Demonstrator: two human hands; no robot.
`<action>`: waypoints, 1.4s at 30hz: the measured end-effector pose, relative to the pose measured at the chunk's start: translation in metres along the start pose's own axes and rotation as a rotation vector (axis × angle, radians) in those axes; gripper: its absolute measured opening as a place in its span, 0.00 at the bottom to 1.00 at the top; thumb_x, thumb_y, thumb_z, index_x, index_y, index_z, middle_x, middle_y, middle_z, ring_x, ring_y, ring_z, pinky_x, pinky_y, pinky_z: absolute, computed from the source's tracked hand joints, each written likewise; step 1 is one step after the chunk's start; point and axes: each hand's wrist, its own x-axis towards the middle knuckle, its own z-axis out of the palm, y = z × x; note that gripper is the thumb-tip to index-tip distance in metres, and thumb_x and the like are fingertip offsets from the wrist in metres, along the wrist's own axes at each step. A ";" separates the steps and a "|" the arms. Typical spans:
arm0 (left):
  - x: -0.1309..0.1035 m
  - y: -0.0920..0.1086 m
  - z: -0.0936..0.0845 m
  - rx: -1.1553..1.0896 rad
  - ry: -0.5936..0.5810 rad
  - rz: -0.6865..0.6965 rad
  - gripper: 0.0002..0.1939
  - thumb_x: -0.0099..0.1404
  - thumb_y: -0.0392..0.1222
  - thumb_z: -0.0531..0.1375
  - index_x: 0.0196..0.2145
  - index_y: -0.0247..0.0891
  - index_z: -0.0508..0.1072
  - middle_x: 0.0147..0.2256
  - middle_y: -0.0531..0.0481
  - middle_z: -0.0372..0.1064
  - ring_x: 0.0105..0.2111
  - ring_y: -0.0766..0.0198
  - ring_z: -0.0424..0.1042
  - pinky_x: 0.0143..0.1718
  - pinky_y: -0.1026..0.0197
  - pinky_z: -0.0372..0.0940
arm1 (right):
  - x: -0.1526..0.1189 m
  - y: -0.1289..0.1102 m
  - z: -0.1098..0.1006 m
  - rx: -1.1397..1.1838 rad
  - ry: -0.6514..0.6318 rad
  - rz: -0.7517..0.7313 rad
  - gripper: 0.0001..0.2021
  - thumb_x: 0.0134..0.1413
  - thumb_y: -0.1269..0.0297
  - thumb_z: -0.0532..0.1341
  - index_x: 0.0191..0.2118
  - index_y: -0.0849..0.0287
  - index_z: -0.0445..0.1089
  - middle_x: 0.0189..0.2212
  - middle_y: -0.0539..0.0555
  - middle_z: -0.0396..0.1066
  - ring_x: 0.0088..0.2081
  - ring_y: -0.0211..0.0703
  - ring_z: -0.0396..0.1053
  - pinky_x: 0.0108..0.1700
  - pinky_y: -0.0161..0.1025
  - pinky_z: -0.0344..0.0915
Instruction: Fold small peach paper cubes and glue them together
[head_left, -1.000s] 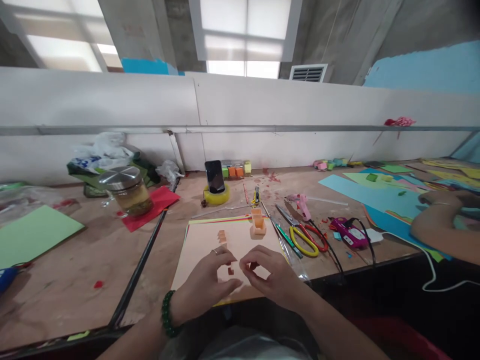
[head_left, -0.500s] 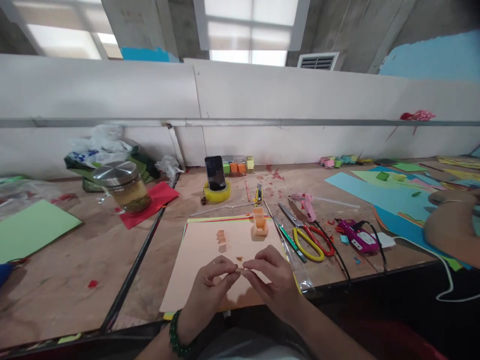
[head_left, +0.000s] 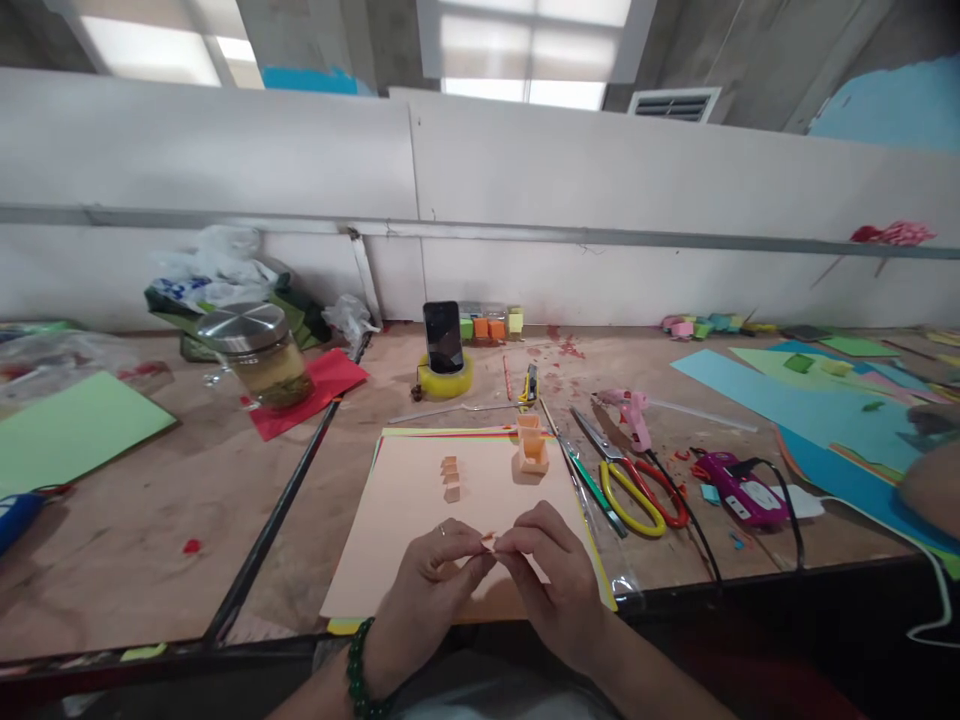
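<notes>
My left hand (head_left: 435, 580), with a green bead bracelet at the wrist, pinches a small piece of peach paper (head_left: 489, 543) between thumb and forefinger. From the other side my right hand (head_left: 559, 580) pinches the same piece, and the fingertips hide much of it. Both hands are over a stack of coloured paper sheets (head_left: 405, 520) with a peach sheet on top. Several small folded peach paper pieces (head_left: 451, 480) stand in a row on that sheet. Behind the right hand are two open peach paper boxes (head_left: 533, 455), a larger one in front of a smaller one.
Right of the paper lie scissors (head_left: 630, 495), a green-handled tool (head_left: 600, 490), a pink glue gun (head_left: 636, 420) and a purple power strip (head_left: 742, 490) with cables. A phone (head_left: 443, 338) leans on a yellow tape roll (head_left: 446, 378). A glass jar (head_left: 262, 365) stands left. Another person's arm (head_left: 934, 490) shows far right.
The view has shifted slightly, so the table items sit further right. My two hands stay together at the small paper piece. The other person's arm has moved toward the right edge.
</notes>
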 end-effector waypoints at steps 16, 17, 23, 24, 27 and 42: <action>0.003 0.009 -0.008 -0.018 -0.118 -0.072 0.19 0.60 0.54 0.60 0.22 0.36 0.75 0.24 0.49 0.67 0.28 0.62 0.64 0.34 0.61 0.60 | 0.007 0.002 0.003 -0.100 -0.049 -0.005 0.08 0.64 0.70 0.51 0.41 0.59 0.68 0.32 0.55 0.67 0.35 0.43 0.65 0.34 0.38 0.67; 0.004 0.007 -0.009 -0.052 -0.113 -0.098 0.19 0.60 0.55 0.60 0.22 0.36 0.75 0.24 0.50 0.67 0.28 0.63 0.64 0.33 0.62 0.59 | 0.006 0.002 0.002 -0.092 -0.043 -0.002 0.09 0.65 0.68 0.52 0.45 0.59 0.67 0.35 0.56 0.68 0.36 0.43 0.66 0.36 0.38 0.68; 0.009 0.003 -0.009 -0.362 0.012 -0.355 0.18 0.48 0.54 0.68 0.23 0.35 0.75 0.23 0.52 0.68 0.27 0.64 0.63 0.32 0.62 0.59 | 0.006 -0.004 -0.004 -0.122 -0.143 -0.152 0.04 0.62 0.70 0.57 0.41 0.57 0.67 0.32 0.54 0.69 0.33 0.41 0.64 0.33 0.36 0.68; 0.009 0.003 -0.009 -0.382 0.019 -0.379 0.19 0.47 0.55 0.68 0.22 0.35 0.74 0.22 0.52 0.67 0.26 0.64 0.63 0.31 0.63 0.59 | 0.006 -0.004 -0.004 -0.150 -0.154 -0.163 0.05 0.61 0.72 0.57 0.40 0.57 0.67 0.31 0.53 0.69 0.32 0.41 0.63 0.33 0.36 0.67; 0.010 0.003 -0.005 -0.390 0.003 -0.399 0.22 0.48 0.58 0.67 0.19 0.35 0.71 0.20 0.54 0.63 0.24 0.67 0.59 0.28 0.65 0.56 | 0.005 -0.001 -0.003 -0.205 -0.161 -0.174 0.08 0.59 0.76 0.57 0.41 0.58 0.68 0.30 0.54 0.70 0.32 0.41 0.63 0.32 0.36 0.67; 0.008 0.001 -0.001 -0.331 -0.151 -0.449 0.28 0.55 0.63 0.61 0.15 0.35 0.65 0.16 0.54 0.59 0.20 0.69 0.58 0.25 0.65 0.54 | 0.001 0.006 -0.009 -0.183 -0.212 -0.243 0.08 0.61 0.77 0.52 0.37 0.60 0.65 0.28 0.54 0.69 0.29 0.41 0.63 0.30 0.37 0.66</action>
